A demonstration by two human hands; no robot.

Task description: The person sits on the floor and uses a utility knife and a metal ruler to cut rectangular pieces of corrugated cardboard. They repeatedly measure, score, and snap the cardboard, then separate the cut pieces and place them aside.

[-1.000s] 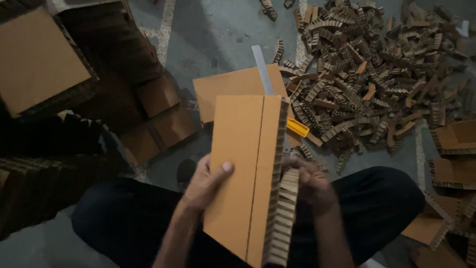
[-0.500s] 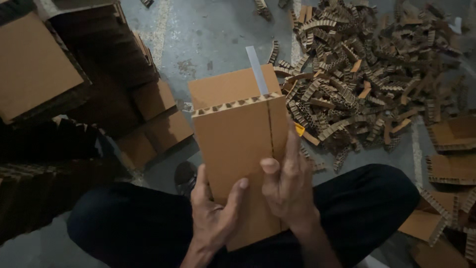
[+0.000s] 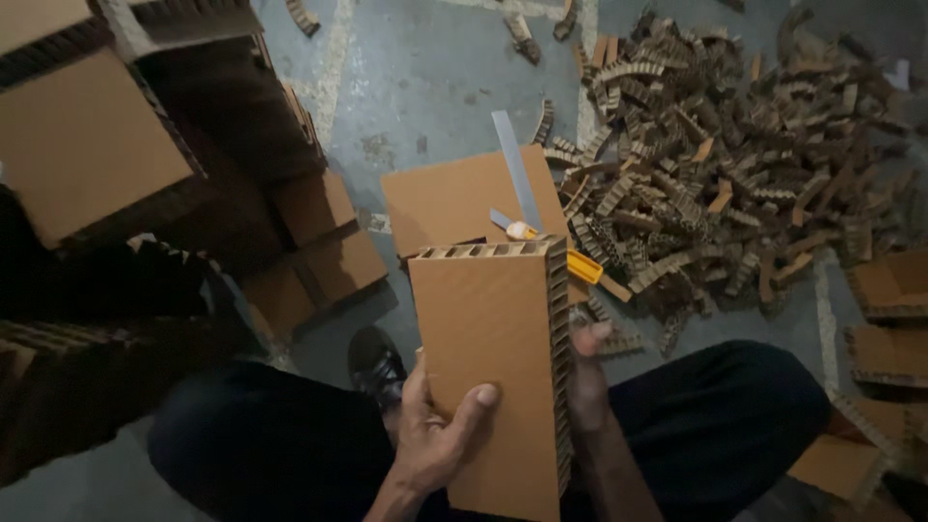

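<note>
- Tall brown honeycomb-cardboard slab (image 3: 493, 367), held upright over the lap: judged light, stiff across its faces, easily crushed along the open-celled edges; best held by the flat faces.
- Left hand (image 3: 435, 435) clamps the slab's lower left, thumb on the front face.
- Right hand (image 3: 585, 372) presses the slab's right edge; finger spread unclear.
- Behind the slab: flat brown cardboard sheet (image 3: 454, 198), yellow utility knife (image 3: 570, 261), grey metal ruler (image 3: 517, 169).
- Right of the slab: heap of cardboard offcut strips (image 3: 735, 164).

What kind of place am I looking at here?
Probably a cardboard workshop floor. Both hands, left hand and right hand, hold a honeycomb cardboard panel; a heap of cut strips covers the concrete floor, with a yellow utility knife nearby.
</note>
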